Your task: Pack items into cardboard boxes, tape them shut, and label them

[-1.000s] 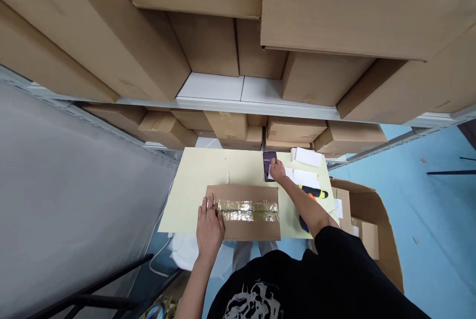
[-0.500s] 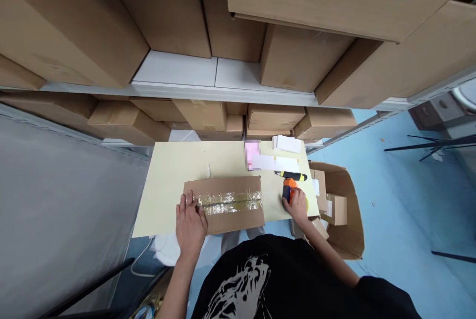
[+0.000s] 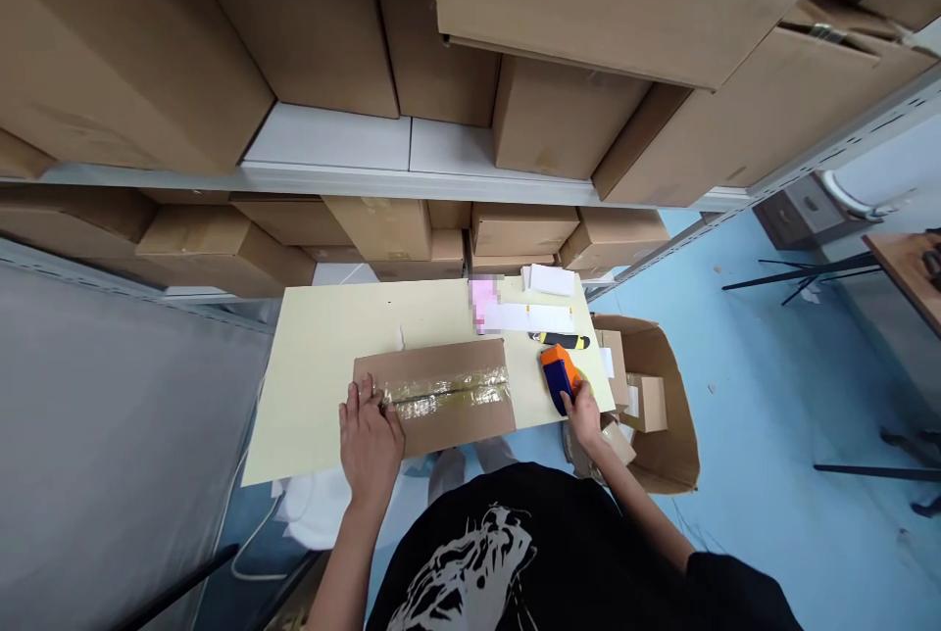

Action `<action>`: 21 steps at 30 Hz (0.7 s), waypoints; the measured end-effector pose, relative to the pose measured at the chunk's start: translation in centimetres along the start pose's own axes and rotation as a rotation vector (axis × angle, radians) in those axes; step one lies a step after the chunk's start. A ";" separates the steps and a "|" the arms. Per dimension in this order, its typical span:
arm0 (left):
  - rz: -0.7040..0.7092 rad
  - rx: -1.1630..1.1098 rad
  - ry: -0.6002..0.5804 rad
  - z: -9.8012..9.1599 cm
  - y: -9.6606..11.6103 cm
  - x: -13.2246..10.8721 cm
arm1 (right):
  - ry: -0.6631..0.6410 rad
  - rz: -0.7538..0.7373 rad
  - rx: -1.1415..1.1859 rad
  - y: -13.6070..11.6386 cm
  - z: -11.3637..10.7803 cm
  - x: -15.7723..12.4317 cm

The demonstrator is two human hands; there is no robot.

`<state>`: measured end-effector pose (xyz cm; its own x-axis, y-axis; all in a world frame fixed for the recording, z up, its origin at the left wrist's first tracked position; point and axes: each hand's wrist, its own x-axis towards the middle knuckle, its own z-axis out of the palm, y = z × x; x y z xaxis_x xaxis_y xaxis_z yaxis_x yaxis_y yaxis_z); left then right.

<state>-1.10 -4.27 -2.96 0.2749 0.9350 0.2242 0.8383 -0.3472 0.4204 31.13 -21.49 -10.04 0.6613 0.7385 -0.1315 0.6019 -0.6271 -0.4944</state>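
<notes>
A flat brown carton (image 3: 441, 396) with a shiny tape strip along its middle seam lies on a pale yellow table (image 3: 323, 357). My left hand (image 3: 370, 440) rests flat on the carton's left end, fingers stretched out. My right hand (image 3: 586, 412) is closed round the orange and blue tape dispenser (image 3: 560, 374) near the table's right edge. A black and yellow knife (image 3: 563, 341) lies just beyond the dispenser.
White papers (image 3: 540, 317) and a small white stack (image 3: 550, 279) sit at the table's far right. An open carton (image 3: 662, 415) holding small boxes stands on the blue floor to the right. Shelves of brown boxes (image 3: 382, 72) rise behind the table.
My right hand left the phone at the table's back, came down to the tape dispenser and gripped it. My left hand stayed on the carton. The view swung rightward.
</notes>
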 end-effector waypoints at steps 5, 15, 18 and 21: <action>-0.016 0.023 0.014 0.4 -0.3 -0.2 | -0.039 0.012 0.304 -4.6 -6.8 -3.0; -0.003 0.056 0.008 -1.1 0.8 -0.1 | -0.120 -0.092 0.914 -16.4 -10.7 -2.1; -0.040 0.005 -0.031 -2.1 1.2 0.1 | -0.286 -0.009 0.992 -18.8 -8.7 -1.6; -0.094 -0.167 -0.079 -3.3 1.5 0.5 | -0.397 0.020 1.024 -20.3 -7.1 -1.5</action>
<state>-1.24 -4.60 0.68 0.2405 0.9644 0.1101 0.7744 -0.2590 0.5772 21.12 -11.60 6.25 0.3650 0.8727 -0.3243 -0.1858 -0.2730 -0.9439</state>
